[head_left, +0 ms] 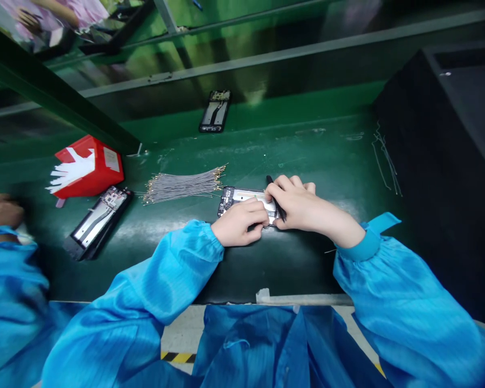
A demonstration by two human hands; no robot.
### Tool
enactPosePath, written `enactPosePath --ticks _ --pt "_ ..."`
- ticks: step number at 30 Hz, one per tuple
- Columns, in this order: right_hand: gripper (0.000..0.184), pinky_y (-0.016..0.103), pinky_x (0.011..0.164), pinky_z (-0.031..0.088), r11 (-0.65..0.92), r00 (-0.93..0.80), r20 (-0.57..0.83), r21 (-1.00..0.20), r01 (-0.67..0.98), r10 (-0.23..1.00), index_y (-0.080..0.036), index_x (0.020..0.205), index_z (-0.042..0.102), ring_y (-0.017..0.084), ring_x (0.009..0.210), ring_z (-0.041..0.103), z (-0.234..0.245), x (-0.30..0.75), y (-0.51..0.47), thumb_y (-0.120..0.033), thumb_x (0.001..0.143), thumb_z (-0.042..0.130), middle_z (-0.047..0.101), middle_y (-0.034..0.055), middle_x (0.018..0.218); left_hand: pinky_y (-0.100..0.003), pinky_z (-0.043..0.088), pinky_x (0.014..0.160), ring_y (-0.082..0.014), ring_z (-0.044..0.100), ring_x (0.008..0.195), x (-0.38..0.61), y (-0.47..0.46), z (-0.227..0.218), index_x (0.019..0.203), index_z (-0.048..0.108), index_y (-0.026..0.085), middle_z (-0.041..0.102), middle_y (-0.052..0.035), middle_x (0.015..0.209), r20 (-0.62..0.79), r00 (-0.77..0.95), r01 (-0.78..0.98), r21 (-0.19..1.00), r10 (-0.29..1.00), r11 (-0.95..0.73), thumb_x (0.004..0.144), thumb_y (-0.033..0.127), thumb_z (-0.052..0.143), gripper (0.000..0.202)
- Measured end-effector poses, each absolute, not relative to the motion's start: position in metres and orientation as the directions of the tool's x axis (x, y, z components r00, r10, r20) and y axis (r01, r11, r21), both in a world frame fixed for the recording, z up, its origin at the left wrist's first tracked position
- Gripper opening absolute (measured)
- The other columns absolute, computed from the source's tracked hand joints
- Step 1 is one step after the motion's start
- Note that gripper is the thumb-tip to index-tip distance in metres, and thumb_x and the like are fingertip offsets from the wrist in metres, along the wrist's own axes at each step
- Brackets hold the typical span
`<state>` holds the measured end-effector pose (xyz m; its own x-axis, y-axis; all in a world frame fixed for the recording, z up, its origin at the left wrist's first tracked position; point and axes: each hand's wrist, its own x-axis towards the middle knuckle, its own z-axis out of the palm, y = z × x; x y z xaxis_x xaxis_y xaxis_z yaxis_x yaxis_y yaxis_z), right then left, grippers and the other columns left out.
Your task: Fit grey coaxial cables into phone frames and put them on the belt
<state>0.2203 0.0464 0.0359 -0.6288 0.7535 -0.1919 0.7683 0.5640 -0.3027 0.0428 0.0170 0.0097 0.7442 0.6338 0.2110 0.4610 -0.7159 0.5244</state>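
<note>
An opened phone body (244, 195), with its circuit board at the left end and a silvery inner plate, lies flat on the green bench in front of me. My left hand (244, 222) rests over its near edge with bent fingers closed there; their tips are partly hidden. At the phone's right end, my right hand (299, 203) grips a slim black stick-like tool (281, 209), whose exact kind I cannot make out. Left of the phone lies a bundle of thin grey cables (184, 184) with gold-coloured ends, some close to the phone's left end.
Stacked opened phones (99, 222) lie at the left beside a red box (87, 168) with white strips. Another opened phone (215, 111) lies farther back. Loose wires (386, 161) are near a large black box (440, 178). A co-worker's hand (0, 209) is at far left.
</note>
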Motion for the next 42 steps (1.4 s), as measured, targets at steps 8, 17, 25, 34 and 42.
enactPosePath --ticks 8,17,25,34,42 --pt "0.022 0.030 0.072 0.035 0.550 -0.592 0.095 -0.507 0.663 0.801 -0.019 0.095 0.047 0.020 0.086 0.045 0.022 0.242 0.068 -0.028 0.076 0.056 0.046 0.0052 0.094 -0.045 0.031 0.097 -0.0295 0.033 0.115 0.034 0.028 0.023 0.116 0.042 0.015 0.038 -0.0139 0.124 0.074 0.702 0.651 0.337 0.708 -0.680 0.066 0.041 0.062 0.060" --pt "0.015 0.032 0.072 0.035 0.478 -0.294 0.522 -0.261 0.839 0.801 -0.017 0.092 0.055 0.023 0.089 0.043 0.018 0.247 0.071 -0.023 0.079 0.050 0.046 0.0097 0.094 -0.033 0.038 0.091 -0.0243 0.048 0.100 0.076 0.142 0.039 0.110 0.051 0.018 0.054 -0.0066 0.103 -0.068 0.510 0.827 0.313 0.858 -0.467 0.058 0.045 0.069 0.061" --pt "0.017 0.031 0.073 0.037 0.496 -0.360 0.441 -0.247 0.832 0.822 -0.017 0.096 0.054 0.022 0.090 0.044 0.012 0.246 0.069 -0.020 0.080 0.049 0.047 0.0104 0.099 -0.028 0.037 0.090 -0.0209 0.049 0.107 0.088 0.264 0.052 0.121 0.041 0.015 0.050 -0.0109 0.120 0.012 0.004 0.944 0.329 1.000 -0.008 0.085 0.059 0.029 0.058" --pt "0.016 0.030 0.071 0.038 0.530 -0.416 0.390 -0.254 0.809 0.822 -0.018 0.094 0.054 0.021 0.088 0.046 0.014 0.238 0.065 -0.019 0.079 0.049 0.048 0.0094 0.095 -0.049 0.034 0.088 -0.0408 0.038 0.113 0.021 0.240 0.030 0.112 0.048 0.009 0.042 -0.0270 0.120 -0.015 -0.364 0.924 0.119 0.931 0.363 0.074 0.054 0.052 0.059" --pt "0.018 0.033 0.077 0.037 0.560 -0.319 0.575 -0.305 0.770 0.753 -0.015 0.096 0.056 0.022 0.093 0.043 0.022 0.240 0.061 -0.020 0.083 0.045 0.047 0.0118 0.101 -0.032 0.035 0.093 -0.0239 0.044 0.106 0.052 0.166 0.053 0.124 0.042 0.022 0.049 -0.0093 0.113 0.006 0.128 0.977 0.170 0.992 -0.128 0.073 0.049 0.056 0.060"
